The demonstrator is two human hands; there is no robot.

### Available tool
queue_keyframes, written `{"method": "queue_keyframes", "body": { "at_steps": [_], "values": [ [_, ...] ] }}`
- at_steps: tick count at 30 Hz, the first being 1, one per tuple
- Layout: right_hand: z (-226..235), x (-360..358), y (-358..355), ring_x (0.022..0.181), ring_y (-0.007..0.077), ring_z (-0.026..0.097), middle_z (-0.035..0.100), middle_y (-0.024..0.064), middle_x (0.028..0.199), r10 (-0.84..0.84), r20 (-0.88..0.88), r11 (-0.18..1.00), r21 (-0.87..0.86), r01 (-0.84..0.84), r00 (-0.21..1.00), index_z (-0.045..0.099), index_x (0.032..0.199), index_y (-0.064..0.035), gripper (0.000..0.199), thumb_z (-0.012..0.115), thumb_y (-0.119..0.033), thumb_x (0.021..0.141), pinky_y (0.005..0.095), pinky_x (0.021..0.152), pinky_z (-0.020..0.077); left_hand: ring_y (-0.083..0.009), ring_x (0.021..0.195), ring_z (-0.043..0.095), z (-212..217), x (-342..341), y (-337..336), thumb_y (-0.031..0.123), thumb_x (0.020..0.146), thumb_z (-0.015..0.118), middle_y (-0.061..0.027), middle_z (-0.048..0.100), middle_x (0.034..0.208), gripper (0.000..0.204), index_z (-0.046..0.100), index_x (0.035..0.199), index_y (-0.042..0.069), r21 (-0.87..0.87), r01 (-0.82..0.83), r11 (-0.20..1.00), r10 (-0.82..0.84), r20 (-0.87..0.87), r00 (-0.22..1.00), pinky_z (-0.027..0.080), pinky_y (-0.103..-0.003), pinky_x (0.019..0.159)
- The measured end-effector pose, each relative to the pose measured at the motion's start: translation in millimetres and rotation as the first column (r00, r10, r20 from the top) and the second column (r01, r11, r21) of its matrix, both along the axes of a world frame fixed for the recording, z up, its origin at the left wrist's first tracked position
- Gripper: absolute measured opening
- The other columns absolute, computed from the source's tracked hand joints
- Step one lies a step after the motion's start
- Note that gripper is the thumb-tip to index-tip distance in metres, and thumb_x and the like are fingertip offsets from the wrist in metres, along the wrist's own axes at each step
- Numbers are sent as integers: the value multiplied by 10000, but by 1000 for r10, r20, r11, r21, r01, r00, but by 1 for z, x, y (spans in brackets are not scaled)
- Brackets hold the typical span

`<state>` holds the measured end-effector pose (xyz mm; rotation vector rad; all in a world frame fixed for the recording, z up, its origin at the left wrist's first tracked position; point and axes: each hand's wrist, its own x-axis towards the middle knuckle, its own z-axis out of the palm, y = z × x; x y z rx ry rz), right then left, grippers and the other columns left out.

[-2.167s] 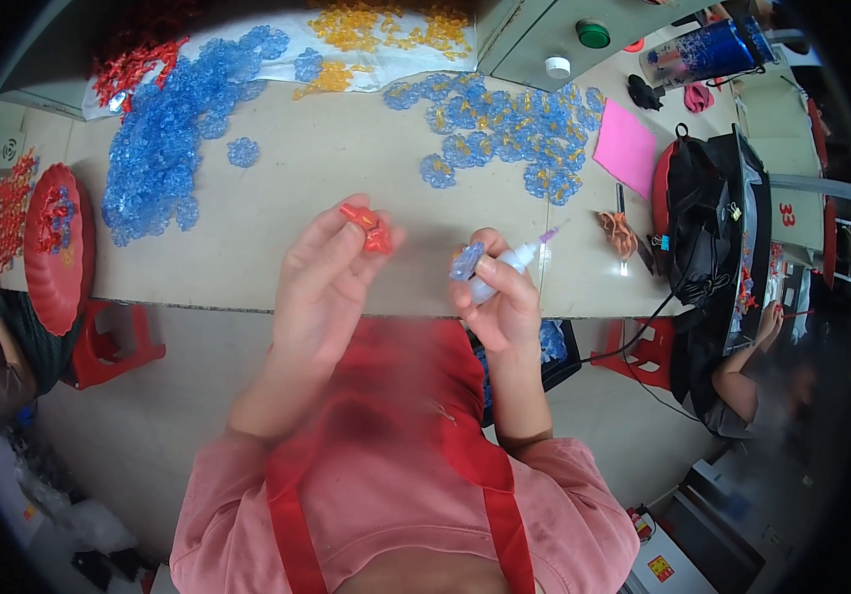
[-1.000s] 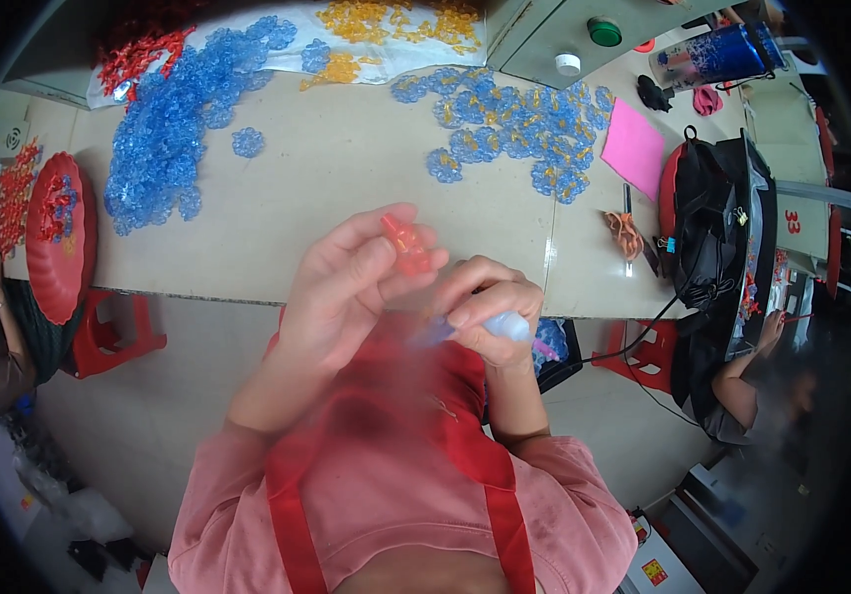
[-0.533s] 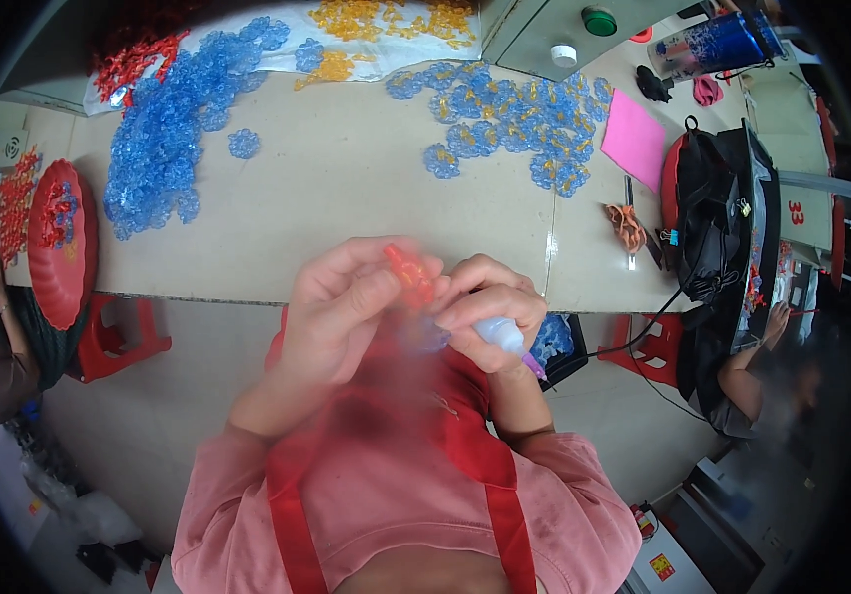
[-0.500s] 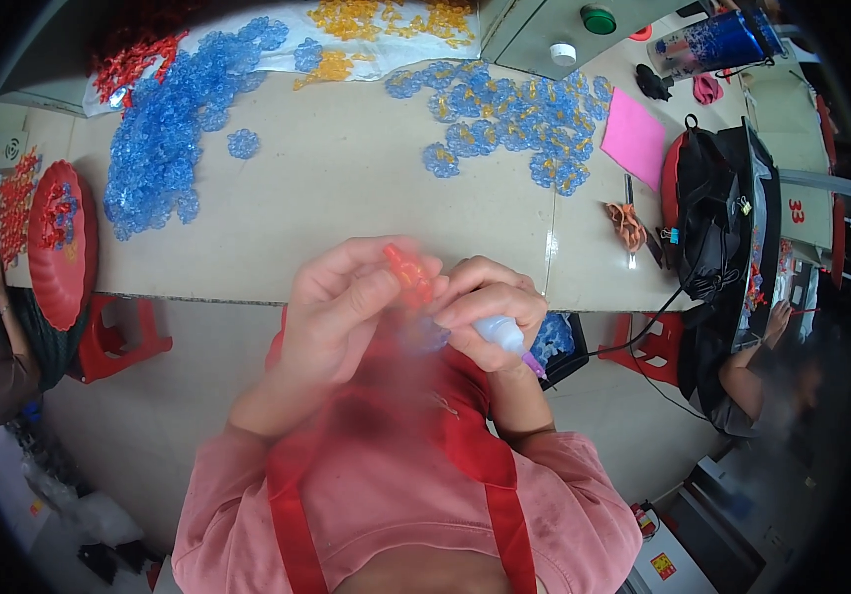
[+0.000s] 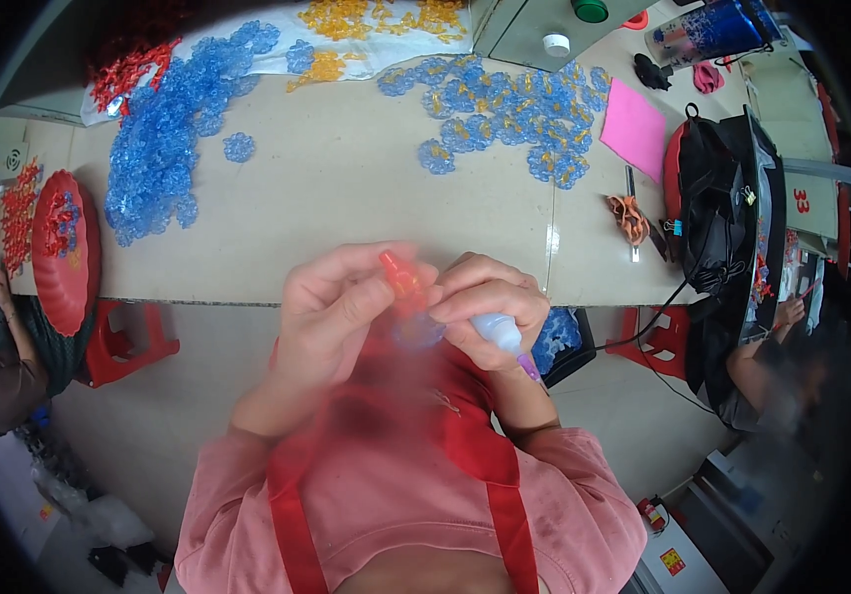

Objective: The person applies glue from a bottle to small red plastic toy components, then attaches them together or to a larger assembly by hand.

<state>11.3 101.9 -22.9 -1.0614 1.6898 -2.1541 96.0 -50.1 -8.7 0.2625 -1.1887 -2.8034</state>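
Before my chest, just off the table's near edge, my left hand pinches a translucent red plastic piece with some yellow on it. Below it is a translucent blue piece, blurred; whether the two are joined I cannot tell. My right hand is closed around a small white bottle with a purple part at its lower end. The right fingertips meet the red and blue pieces, and what they pinch there is hidden.
On the table lie a heap of blue flower-shaped pieces, blue pieces with yellow centres, yellow pieces and red pieces. A red tray stands left; a pink sheet and black bag right. People sit on both sides.
The view has shifted slightly. Both hands keep almost the same place and grip; the red piece is tilted a little differently, and the blue piece below it shows slightly more.
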Motion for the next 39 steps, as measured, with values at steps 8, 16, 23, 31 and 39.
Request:
{"method": "queue_keyframes", "body": {
  "at_steps": [8, 16, 23, 31, 39],
  "values": [
    [-1, 2, 0, 673, 181, 603, 639, 118, 799, -25, 9, 999, 26, 25, 1000, 659, 783, -17, 152, 668, 47, 645, 265, 593, 458, -263, 939, 641, -1, 0, -1, 104, 907, 531, -198, 637, 1023, 306, 525, 1173, -47, -59, 0, 998, 1, 25, 1000, 403, -442, 998],
    [1, 4, 2, 669, 176, 607, 636, 119, 795, -32, 26, 998, 53, 30, 999, 655, 791, -19, 154, 672, 30, 646, 259, 596, 461, -262, 931, 640, -1, 0, -1, 103, 906, 532, -196, 639, 1015, 308, 526, 1175, -46, -59, 3, 998, -2, 11, 1000, 396, -448, 1002],
    [1, 3, 2, 668, 174, 601, 627, 114, 785, -30, 36, 998, 52, 29, 999, 651, 790, -21, 145, 679, 5, 650, 262, 598, 454, -217, 927, 618, -3, -1, 0, 27, 915, 488, -182, 634, 1036, 261, 543, 1160, -43, -48, 14, 999, -17, -53, 998, 478, -318, 750],
    [-4, 2, 2, 651, 172, 584, 613, 113, 770, -8, 51, 1000, 31, 7, 999, 648, 784, -20, 142, 685, -8, 648, 263, 592, 445, -202, 911, 609, -6, -1, -2, 37, 908, 508, -180, 632, 1042, 264, 544, 1157, -43, -50, 36, 998, -39, -77, 996, 477, -317, 785],
    [-34, 6, 5, 679, 206, 602, 596, 175, 872, 372, 533, 889, -440, -126, 760, 610, 1004, -35, 251, 624, 39, 764, 273, 546, 481, -216, 1034, 572, -4, -16, 1, 145, 924, 519, -129, 582, 1123, 307, 503, 1189, -9, 329, -67, 942, 4, 189, 982, 434, -341, 932]
  ]
}}
